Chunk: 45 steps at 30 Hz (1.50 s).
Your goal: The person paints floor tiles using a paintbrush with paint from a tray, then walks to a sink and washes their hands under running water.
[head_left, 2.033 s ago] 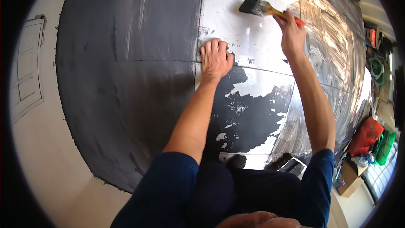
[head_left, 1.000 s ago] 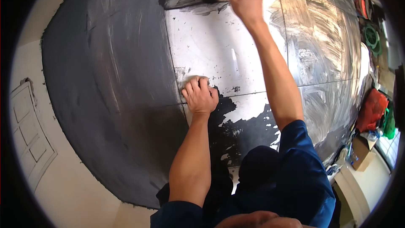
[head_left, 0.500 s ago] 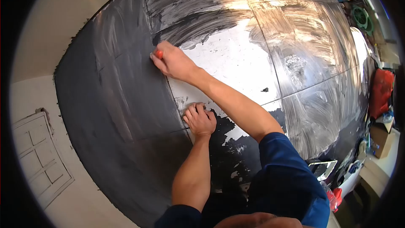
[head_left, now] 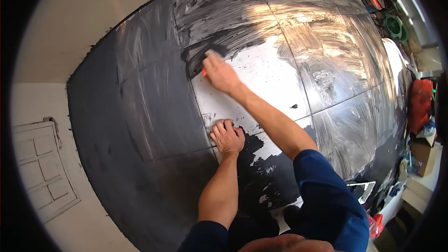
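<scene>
Cream wall [head_left: 42,98]: beyond the floor's left edge, with a panel [head_left: 46,168] of dark outlined rectangles.
Grey coat [head_left: 154,107]: over the left part of the floor [head_left: 102,158], out to its rough left edge, smooth in places and streaked in others.
Brush [head_left: 218,48]: in the right hand, dark bristles on the floor at the upper-left corner of the white patch; a bit of red handle shows below the fist.
Right hand [head_left: 221,75]: closed round the brush, over the patch's upper-left part.
Left hand [head_left: 227,138]: down on the floor, below the right hand, at the patch's lower-left part, fingers bent and close together; whether anything lies under them, I cannot tell.
White patch [head_left: 261,79]: mid-floor, crossed near its bottom by a dark joint.
Black patch [head_left: 280,172]: just below the white patch, ragged-edged, with pale flecks.
Streaks [head_left: 345,130]: brushed grey over the right part of the floor, shiny towards the top.
Pale frame [head_left: 367,192]: near the floor's lower-right edge.
Right edge: a red-rimmed tub [head_left: 372,1] and a green ring [head_left: 394,26] above, a red bag [head_left: 421,105] and a brown box [head_left: 423,157] below.
</scene>
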Motion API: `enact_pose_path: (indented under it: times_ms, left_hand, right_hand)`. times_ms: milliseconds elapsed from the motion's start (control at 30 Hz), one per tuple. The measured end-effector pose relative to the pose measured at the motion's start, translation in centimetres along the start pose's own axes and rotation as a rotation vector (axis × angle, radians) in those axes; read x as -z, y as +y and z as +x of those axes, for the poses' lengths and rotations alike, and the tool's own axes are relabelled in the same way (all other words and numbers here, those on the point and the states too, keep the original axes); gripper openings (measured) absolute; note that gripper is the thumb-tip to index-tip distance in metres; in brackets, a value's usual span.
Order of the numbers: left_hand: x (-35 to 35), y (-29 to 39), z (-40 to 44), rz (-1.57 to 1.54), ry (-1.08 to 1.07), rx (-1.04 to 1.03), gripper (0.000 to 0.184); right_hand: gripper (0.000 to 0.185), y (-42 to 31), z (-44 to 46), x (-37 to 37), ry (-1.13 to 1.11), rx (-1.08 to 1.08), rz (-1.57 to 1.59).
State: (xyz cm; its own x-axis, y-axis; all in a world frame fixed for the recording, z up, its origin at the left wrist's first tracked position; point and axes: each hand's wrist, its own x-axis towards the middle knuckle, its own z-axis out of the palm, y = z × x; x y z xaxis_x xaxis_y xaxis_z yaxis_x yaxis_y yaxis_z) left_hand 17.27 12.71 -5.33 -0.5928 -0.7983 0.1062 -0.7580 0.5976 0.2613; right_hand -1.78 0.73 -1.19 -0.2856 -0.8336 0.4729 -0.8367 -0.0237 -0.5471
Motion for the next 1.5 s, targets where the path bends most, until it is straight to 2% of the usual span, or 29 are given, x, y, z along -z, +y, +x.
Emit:
enact_pose_path:
  times_ms: [67,100,200,300,367,433,533,667,733,833,900,933,967,1000,1033,1067,1133,1167,1200,1267,1333,1400,1433,1467,1500]
  left_hand:
    - [0.1,0.0,-0.2,0.027,0.013,-0.012,0.03]
    - [0.2,0.2,-0.2,0.045,0.041,-0.027,0.03]
    - [0.3,0.1,0.0,-0.002,0.033,-0.003,0.029]
    - [0.0,0.0,0.1,-0.048,0.051,-0.001,0.027]
    - [0.2,0.0,0.0,-0.05,0.059,0.0,0.026]
    - [0.3,0.1,0.1,-0.062,0.051,0.012,0.026]
    - [0.6,0.1,0.1,-0.068,0.033,0.015,0.027]
    - [0.6,0.2,0.0,-0.056,0.023,0.009,0.029]
    - [0.3,0.2,-0.1,-0.051,0.02,0.023,0.03]
    - [0.5,0.3,-0.2,-0.067,0.058,-0.013,0.029]
    - [0.0,-0.2,-0.2,-0.058,0.072,-0.016,0.028]
    - [0.1,-0.2,-0.2,-0.065,0.052,-0.008,0.028]
    - [0.4,0.0,-0.1,-0.077,0.033,0.003,0.028]
    - [0.6,0.1,-0.1,-0.086,0.016,0.016,0.027]
    - [0.6,0.1,0.0,-0.084,0.019,0.017,0.026]
    - [0.5,0.1,0.1,-0.079,0.021,0.02,0.026]
    - [0.6,0.1,0.0,-0.069,0.016,0.015,0.026]
    - [0.4,0.1,-0.1,-0.053,0.023,0.009,0.027]
    - [0.4,0.1,-0.2,-0.055,0.01,0.016,0.028]
    - [0.5,0.2,0.0,-0.059,-0.002,0.026,0.028]
    - [0.7,0.2,0.0,-0.067,-0.013,0.034,0.031]
    - [0.3,0.1,-0.5,0.013,-0.042,0.032,0.038]
    - [-0.9,-0.7,-0.9,-0.057,0.013,0.036,0.042]
    - [-1.7,-1.3,-1.1,-0.128,0.066,0.038,0.046]
    - [-0.6,-0.9,-1.1,-0.151,0.07,0.031,0.039]
  right_hand:
    - [0.024,-6.5,-0.3,-1.8,-0.037,0.012,0.284]
    - [0.021,-8.3,-0.4,-1.4,-0.048,-0.075,0.436]
    - [0.018,-6.6,-2.2,1.2,0.116,-0.286,0.546]
    - [0.015,0.5,-5.8,8.3,0.331,-0.501,0.348]
    - [0.013,5.7,-8.0,13.5,0.513,-0.448,-0.048]
    - [0.008,7.8,-8.8,16.6,0.502,-0.425,-0.436]
    - [0.015,6.9,-8.8,13.0,0.325,-0.386,-0.394]
    - [0.025,-1.1,-6.3,3.2,0.118,-0.083,-0.038]
    - [0.022,-5.1,-4.5,0.8,0.064,-0.007,0.217]
    - [0.019,-6.8,-1.8,1.2,0.177,-0.206,0.576]
    - [0.019,-2.6,-1.7,1.8,0.344,-0.335,0.528]
    - [0.021,1.5,-2.3,1.5,0.393,-0.526,0.611]
    - [0.021,3.5,-2.7,4.8,0.465,-0.581,0.453]
    - [0.021,6.4,-3.4,7.6,0.559,-0.515,0.237]
    - [0.021,8.0,-4.1,10.6,0.647,-0.491,0.156]
    - [0.016,10.1,-4.9,13.3,0.636,-0.41,-0.168]
    - [0.012,10.6,-6.2,15.8,0.549,-0.4,-0.409]
    - [0.011,10.2,-7.2,15.6,0.464,-0.386,-0.422]
    - [0.013,8.3,-7.8,14.5,0.36,-0.429,-0.343]
    - [0.025,5.0,-9.7,9.5,0.241,-0.246,-0.315]
    - [0.036,-1.4,-10.1,5.1,0.077,-0.192,-0.156]
    - [0.034,-7.2,-9.2,1.5,0.028,-0.159,0.061]
    - [0.032,-9.7,-8.2,1.1,-0.002,-0.139,0.198]
    - [0.022,-11.8,-7.1,1.9,-0.067,-0.244,0.367]
    - [0.019,-11.8,-6.9,1.8,0.049,-0.254,0.42]
